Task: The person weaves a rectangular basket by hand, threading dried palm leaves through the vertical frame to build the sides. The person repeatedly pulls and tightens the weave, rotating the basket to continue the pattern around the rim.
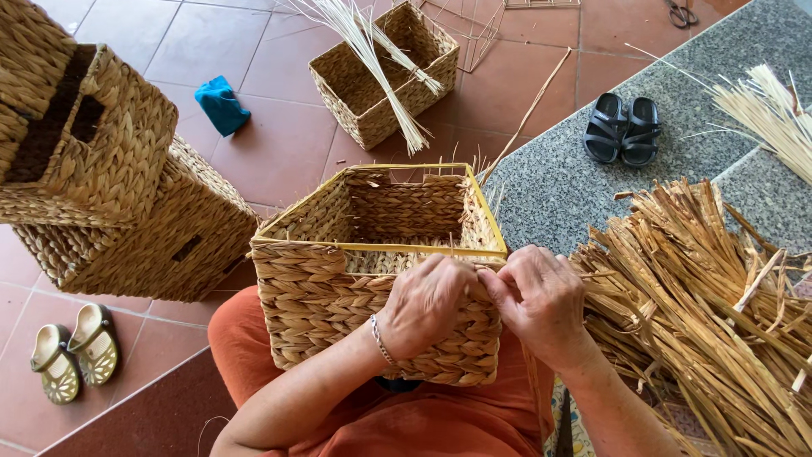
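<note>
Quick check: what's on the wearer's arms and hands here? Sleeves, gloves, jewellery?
Both forearms are bare, with no sleeves in view and no gloves. The left hand has a thin silver-coloured chain bracelet at the wrist. The right hand shows nothing worn; no rings are visible on either. Orange clothing shows below the arms.

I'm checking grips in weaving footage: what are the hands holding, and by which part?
Both the left hand and the right hand grip the woven basket at its near top rim, fingers pinching the weave.

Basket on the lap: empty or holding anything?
Empty: the woven basket shows only bare inner walls below its yellow rim.
</note>
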